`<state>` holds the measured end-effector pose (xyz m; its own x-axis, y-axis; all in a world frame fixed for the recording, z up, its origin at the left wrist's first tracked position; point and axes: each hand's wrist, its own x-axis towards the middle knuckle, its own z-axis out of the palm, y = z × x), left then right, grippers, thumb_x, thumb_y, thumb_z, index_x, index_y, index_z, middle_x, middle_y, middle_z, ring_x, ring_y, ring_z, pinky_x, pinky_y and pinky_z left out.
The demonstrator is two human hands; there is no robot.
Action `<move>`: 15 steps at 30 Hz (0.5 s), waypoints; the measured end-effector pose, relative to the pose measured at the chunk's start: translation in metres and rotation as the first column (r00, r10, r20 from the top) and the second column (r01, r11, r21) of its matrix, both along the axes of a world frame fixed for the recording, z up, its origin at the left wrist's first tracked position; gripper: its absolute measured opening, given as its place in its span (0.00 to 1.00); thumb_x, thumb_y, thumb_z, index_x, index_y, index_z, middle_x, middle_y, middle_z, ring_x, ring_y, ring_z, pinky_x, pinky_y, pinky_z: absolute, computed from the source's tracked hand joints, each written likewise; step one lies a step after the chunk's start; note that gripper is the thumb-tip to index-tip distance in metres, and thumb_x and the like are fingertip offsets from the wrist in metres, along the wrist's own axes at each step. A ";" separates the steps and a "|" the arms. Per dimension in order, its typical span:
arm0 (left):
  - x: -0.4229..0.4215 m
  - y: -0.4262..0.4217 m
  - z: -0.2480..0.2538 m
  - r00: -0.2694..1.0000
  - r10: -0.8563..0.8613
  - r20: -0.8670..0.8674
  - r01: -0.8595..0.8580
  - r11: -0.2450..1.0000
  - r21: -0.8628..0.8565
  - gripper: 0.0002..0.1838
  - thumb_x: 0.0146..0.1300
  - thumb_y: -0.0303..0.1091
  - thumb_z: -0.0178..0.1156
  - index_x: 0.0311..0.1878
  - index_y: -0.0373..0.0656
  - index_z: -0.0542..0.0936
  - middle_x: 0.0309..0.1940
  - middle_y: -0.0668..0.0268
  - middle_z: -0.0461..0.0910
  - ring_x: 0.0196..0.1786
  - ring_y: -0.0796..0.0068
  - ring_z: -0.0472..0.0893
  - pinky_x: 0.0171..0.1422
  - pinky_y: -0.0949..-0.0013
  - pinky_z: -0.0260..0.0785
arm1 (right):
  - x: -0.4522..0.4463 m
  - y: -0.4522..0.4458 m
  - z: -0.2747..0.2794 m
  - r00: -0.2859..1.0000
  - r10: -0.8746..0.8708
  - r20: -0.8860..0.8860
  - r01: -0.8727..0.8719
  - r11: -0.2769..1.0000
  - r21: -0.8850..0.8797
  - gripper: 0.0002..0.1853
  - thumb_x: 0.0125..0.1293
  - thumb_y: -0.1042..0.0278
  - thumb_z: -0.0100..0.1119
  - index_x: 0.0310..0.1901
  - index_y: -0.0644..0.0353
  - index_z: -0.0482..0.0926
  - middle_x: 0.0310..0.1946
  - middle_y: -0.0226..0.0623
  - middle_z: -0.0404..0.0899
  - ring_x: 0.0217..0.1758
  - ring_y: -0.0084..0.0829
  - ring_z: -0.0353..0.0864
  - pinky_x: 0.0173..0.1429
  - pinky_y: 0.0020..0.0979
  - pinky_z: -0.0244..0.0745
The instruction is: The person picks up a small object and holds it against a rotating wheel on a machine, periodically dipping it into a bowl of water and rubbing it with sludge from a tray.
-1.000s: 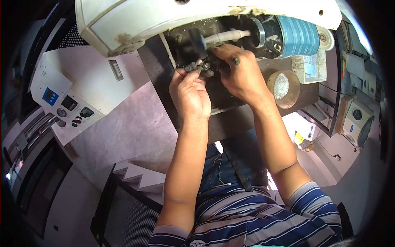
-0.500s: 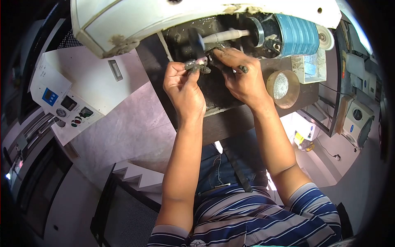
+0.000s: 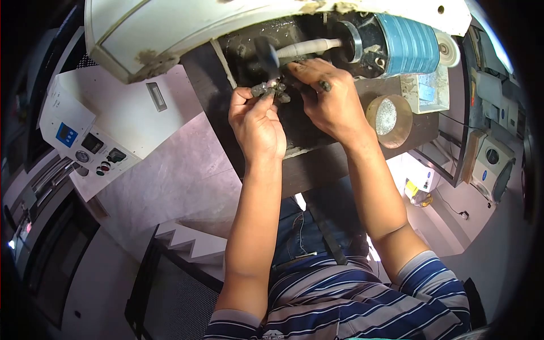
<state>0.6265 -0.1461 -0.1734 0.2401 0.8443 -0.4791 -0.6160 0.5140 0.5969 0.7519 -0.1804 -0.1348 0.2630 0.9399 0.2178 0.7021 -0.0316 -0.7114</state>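
My left hand (image 3: 258, 122) is closed in a pinch on a small irregular piece (image 3: 269, 89) coated in wet grey slurry. The piece is just below a dark blurred wheel (image 3: 266, 54) on a pale tapered spindle (image 3: 309, 49); whether they touch I cannot tell. To the right, my right hand (image 3: 334, 99) is curled, its dark-smeared fingers reaching toward the wheel. A dark lump (image 3: 324, 86) shows at its knuckles. What those fingers hold, if anything, is hidden.
A blue ribbed motor (image 3: 411, 44) drives the spindle under a white hood (image 3: 226, 25). At right are a round bowl (image 3: 398, 136) with whitish wet contents and a white box (image 3: 433, 102). A control panel (image 3: 93, 144) stands at left.
The left hand and piece have shifted very slightly, the piece turning a little. The right hand has moved slightly up and left. The hood edge sits a little further left in view.
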 end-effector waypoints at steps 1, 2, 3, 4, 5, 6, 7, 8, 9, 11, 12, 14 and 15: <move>0.000 0.001 0.001 1.000 -0.005 0.001 0.005 1.000 -0.023 0.09 0.57 0.13 0.53 0.35 0.39 0.72 0.35 0.60 0.80 0.38 0.73 0.80 0.47 0.70 0.73 | 0.000 0.001 0.001 1.000 0.003 0.009 -0.003 1.000 -0.028 0.19 0.45 0.86 0.56 0.43 0.68 0.81 0.33 0.47 0.81 0.40 0.47 0.81 0.45 0.39 0.77; -0.001 0.002 0.001 1.000 -0.010 0.001 0.010 0.999 -0.045 0.09 0.57 0.13 0.52 0.35 0.40 0.72 0.35 0.60 0.80 0.38 0.73 0.80 0.48 0.70 0.72 | -0.001 0.002 0.001 1.000 0.006 0.018 -0.005 0.998 -0.057 0.19 0.45 0.86 0.56 0.43 0.68 0.81 0.33 0.47 0.81 0.40 0.47 0.81 0.46 0.39 0.77; -0.001 0.003 0.001 1.000 -0.011 0.001 0.011 0.999 -0.044 0.09 0.57 0.13 0.52 0.35 0.40 0.72 0.35 0.60 0.80 0.38 0.73 0.80 0.48 0.70 0.72 | -0.001 0.003 0.001 1.000 0.005 0.018 -0.004 0.998 -0.055 0.19 0.45 0.86 0.56 0.43 0.68 0.81 0.33 0.47 0.81 0.40 0.47 0.81 0.46 0.39 0.77; -0.002 0.004 0.000 1.000 -0.007 -0.016 0.006 0.998 -0.056 0.09 0.56 0.14 0.53 0.35 0.40 0.72 0.35 0.60 0.80 0.38 0.74 0.80 0.47 0.71 0.72 | -0.001 0.003 0.000 1.000 0.005 -0.002 -0.005 0.998 -0.064 0.19 0.44 0.86 0.56 0.43 0.68 0.81 0.33 0.48 0.81 0.40 0.48 0.81 0.45 0.39 0.77; -0.002 0.005 0.000 0.999 -0.005 -0.033 0.002 0.998 -0.068 0.08 0.56 0.14 0.53 0.34 0.40 0.72 0.36 0.60 0.80 0.38 0.74 0.80 0.47 0.72 0.72 | -0.001 0.004 -0.001 1.000 0.004 -0.023 -0.005 0.997 -0.071 0.19 0.44 0.86 0.56 0.42 0.68 0.82 0.33 0.48 0.81 0.39 0.49 0.81 0.45 0.39 0.77; -0.002 0.005 0.000 0.999 -0.005 -0.035 0.003 0.998 -0.067 0.08 0.56 0.14 0.53 0.34 0.40 0.72 0.36 0.60 0.80 0.38 0.74 0.80 0.47 0.72 0.72 | -0.002 0.004 0.001 1.000 0.003 -0.024 -0.005 0.998 -0.070 0.19 0.44 0.86 0.56 0.42 0.68 0.82 0.33 0.48 0.81 0.39 0.49 0.81 0.45 0.39 0.77; -0.002 0.006 0.002 0.999 -0.009 -0.044 0.006 0.997 -0.074 0.08 0.55 0.14 0.52 0.34 0.40 0.72 0.35 0.61 0.80 0.37 0.76 0.80 0.46 0.73 0.71 | -0.002 0.005 0.003 0.999 -0.005 -0.032 0.002 0.996 -0.092 0.19 0.44 0.86 0.56 0.42 0.69 0.82 0.33 0.49 0.81 0.39 0.50 0.81 0.45 0.40 0.77; -0.002 0.007 0.003 0.999 -0.014 -0.053 0.009 0.997 -0.082 0.08 0.55 0.14 0.52 0.33 0.40 0.72 0.34 0.61 0.79 0.36 0.77 0.79 0.44 0.75 0.71 | -0.002 0.005 0.004 0.999 -0.013 -0.041 0.009 0.993 -0.114 0.19 0.43 0.86 0.56 0.42 0.69 0.82 0.34 0.50 0.81 0.38 0.51 0.81 0.45 0.40 0.77; -0.002 0.007 0.003 0.998 -0.014 -0.053 0.010 0.997 -0.082 0.08 0.55 0.14 0.52 0.33 0.40 0.72 0.34 0.61 0.79 0.36 0.77 0.79 0.44 0.75 0.71 | -0.002 0.005 0.004 0.999 -0.014 -0.041 0.009 0.993 -0.115 0.19 0.43 0.86 0.56 0.42 0.69 0.82 0.34 0.50 0.81 0.38 0.51 0.81 0.45 0.40 0.77; -0.004 0.007 0.001 0.999 -0.014 -0.050 0.008 0.994 -0.112 0.08 0.54 0.14 0.52 0.32 0.40 0.72 0.32 0.63 0.78 0.33 0.79 0.78 0.41 0.78 0.70 | -0.002 0.006 0.002 0.999 -0.016 -0.040 0.013 0.997 -0.080 0.19 0.44 0.85 0.56 0.42 0.69 0.82 0.33 0.52 0.81 0.37 0.51 0.81 0.44 0.40 0.77; -0.004 0.007 0.001 0.999 -0.014 -0.051 0.009 0.994 -0.112 0.08 0.54 0.14 0.52 0.32 0.40 0.72 0.32 0.63 0.78 0.33 0.79 0.78 0.41 0.78 0.70 | -0.002 0.007 0.002 0.999 -0.017 -0.041 0.014 0.997 -0.080 0.19 0.44 0.85 0.56 0.42 0.69 0.82 0.33 0.52 0.81 0.37 0.51 0.81 0.44 0.40 0.77; -0.004 0.007 0.000 0.998 -0.018 -0.057 0.010 0.992 -0.124 0.08 0.54 0.14 0.52 0.32 0.41 0.72 0.31 0.65 0.77 0.32 0.81 0.76 0.39 0.80 0.69 | -0.001 0.007 0.004 0.999 -0.004 -0.036 0.001 0.996 -0.092 0.19 0.44 0.85 0.56 0.42 0.68 0.82 0.34 0.53 0.81 0.39 0.51 0.82 0.45 0.40 0.78; -0.005 0.007 -0.001 0.998 -0.018 -0.057 0.011 0.992 -0.125 0.08 0.54 0.14 0.52 0.32 0.41 0.72 0.31 0.65 0.77 0.32 0.81 0.76 0.39 0.80 0.69 | -0.001 0.008 0.004 0.999 -0.004 -0.036 0.001 0.996 -0.093 0.19 0.44 0.85 0.56 0.42 0.68 0.82 0.34 0.53 0.81 0.39 0.51 0.82 0.45 0.40 0.78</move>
<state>0.6220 -0.1395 -0.1745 0.2203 0.7738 -0.5939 -0.5742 0.5950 0.5624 0.7510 -0.1726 -0.1307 0.2716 0.9549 0.1199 0.6759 -0.1006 -0.7301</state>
